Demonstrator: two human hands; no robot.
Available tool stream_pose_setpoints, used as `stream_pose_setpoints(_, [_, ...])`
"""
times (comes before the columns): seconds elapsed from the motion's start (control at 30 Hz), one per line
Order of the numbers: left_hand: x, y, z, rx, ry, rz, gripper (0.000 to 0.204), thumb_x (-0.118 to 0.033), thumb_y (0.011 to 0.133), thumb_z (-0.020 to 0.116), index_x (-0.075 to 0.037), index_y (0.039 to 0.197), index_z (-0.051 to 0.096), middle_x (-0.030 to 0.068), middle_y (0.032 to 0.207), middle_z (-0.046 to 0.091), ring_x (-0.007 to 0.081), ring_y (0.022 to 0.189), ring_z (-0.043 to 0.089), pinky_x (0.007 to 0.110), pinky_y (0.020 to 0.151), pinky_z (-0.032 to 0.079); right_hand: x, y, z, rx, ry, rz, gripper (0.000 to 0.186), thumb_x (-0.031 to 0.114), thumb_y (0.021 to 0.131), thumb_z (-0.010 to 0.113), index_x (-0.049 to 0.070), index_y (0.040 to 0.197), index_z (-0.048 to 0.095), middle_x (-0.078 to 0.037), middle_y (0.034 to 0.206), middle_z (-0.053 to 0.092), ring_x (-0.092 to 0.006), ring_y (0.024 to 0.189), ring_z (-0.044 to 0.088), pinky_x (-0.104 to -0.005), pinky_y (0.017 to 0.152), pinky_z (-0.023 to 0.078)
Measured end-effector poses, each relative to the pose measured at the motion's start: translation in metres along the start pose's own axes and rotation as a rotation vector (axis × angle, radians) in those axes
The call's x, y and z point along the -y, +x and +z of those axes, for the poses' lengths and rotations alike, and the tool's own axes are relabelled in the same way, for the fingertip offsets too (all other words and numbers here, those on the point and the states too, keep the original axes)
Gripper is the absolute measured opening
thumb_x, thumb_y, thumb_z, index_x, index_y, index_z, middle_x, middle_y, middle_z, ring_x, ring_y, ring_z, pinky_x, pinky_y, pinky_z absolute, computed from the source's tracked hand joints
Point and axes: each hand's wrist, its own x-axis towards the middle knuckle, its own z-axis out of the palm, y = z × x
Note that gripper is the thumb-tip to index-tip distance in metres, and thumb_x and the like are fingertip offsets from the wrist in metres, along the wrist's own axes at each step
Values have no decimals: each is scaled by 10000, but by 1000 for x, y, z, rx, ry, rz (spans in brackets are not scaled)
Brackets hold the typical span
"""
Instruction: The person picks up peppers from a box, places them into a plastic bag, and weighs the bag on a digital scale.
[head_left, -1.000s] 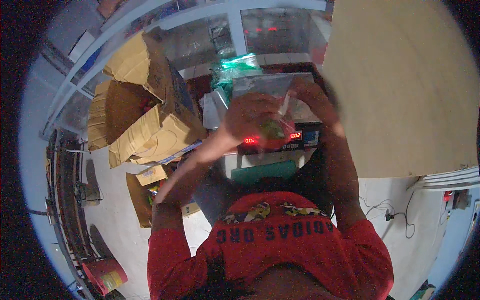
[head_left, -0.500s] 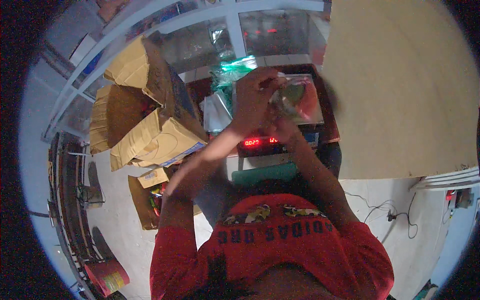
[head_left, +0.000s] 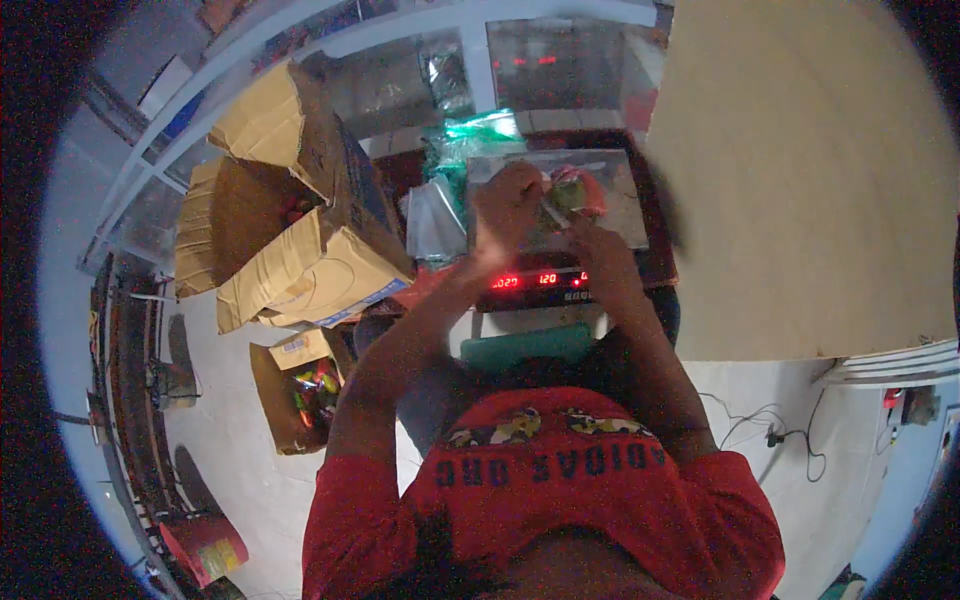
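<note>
Since a second ago we've brought both hands down and forward: left hand and right hand now sit over the steel pan of the weighing scale, fingers closed on a small clear packet with green and red contents, so it looks about to be weighed. Scale's red digits are lit below the pan; it sits on a dark bench beside a pale board, with open cardboard boxes at our left on a light floor.
</note>
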Motion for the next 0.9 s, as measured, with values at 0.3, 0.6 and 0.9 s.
stream_pose_setpoints(0.3, [-17,1,-17,343,-14,81,130,-127,754,665,-59,864,659,116,885,631,312,835,631,372,731,501,-54,19,-29,-242,3,-258,172,139,901,560,11,994,627,-166,1016,641,-342,956,606,-415,836,478])
stream_pose_setpoints(0.6, [-71,35,-57,317,-83,275,170,-116,758,676,-60,918,671,100,908,658,283,858,643,373,756,502,-80,50,-21,-101,639,-213,211,189,893,620,18,1016,626,-42,1007,604,-186,950,568,-326,892,444])
stream_pose_setpoints(0.9, [-61,36,-40,141,-307,-251,165,-29,766,650,-9,927,677,119,873,682,213,777,665,308,718,512,-113,60,106,227,2042,-135,369,294,920,554,64,1207,549,-81,1139,610,-205,1013,594,-380,860,518])
